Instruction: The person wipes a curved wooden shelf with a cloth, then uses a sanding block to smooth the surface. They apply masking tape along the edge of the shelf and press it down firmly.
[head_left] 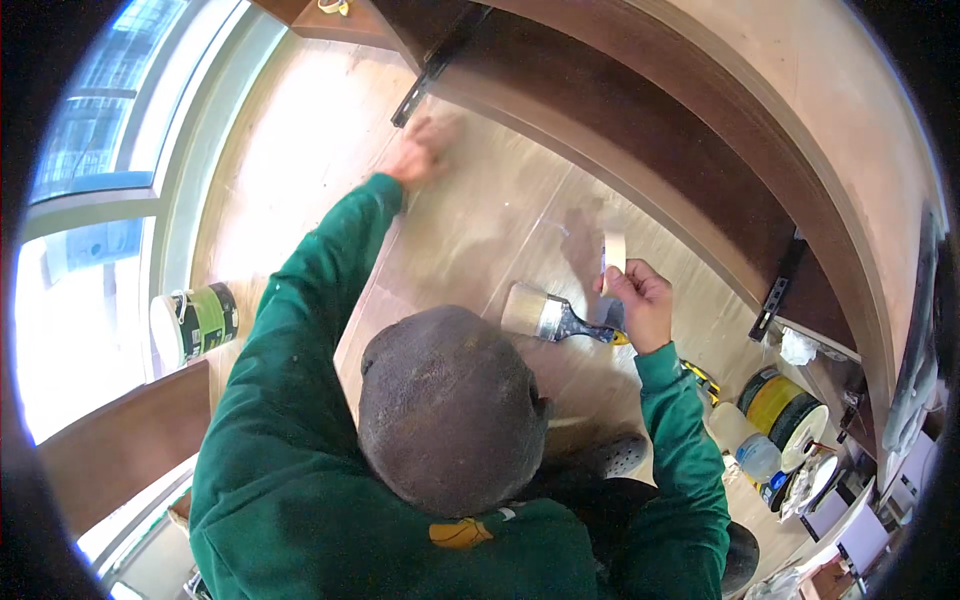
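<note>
My left hand, smeared by motion, is over the light wood-look floor beside the end of a black metal slide rail. Whether its fingers hold anything is not clear. Farther right, my right hand is closed on a roll of cream masking tape, held upright between thumb and fingers. Just left of that hand a wide paintbrush lies flat on the floor, pale bristles to the left, its dark and yellow handle pointing toward the hand. Both my arms wear green sleeves.
A dark brown cabinet curves along the far side, with another black slide rail at right. A green-and-black bucket is by the window at left. At right lie a yellow-and-black bucket and a clear plastic bottle.
</note>
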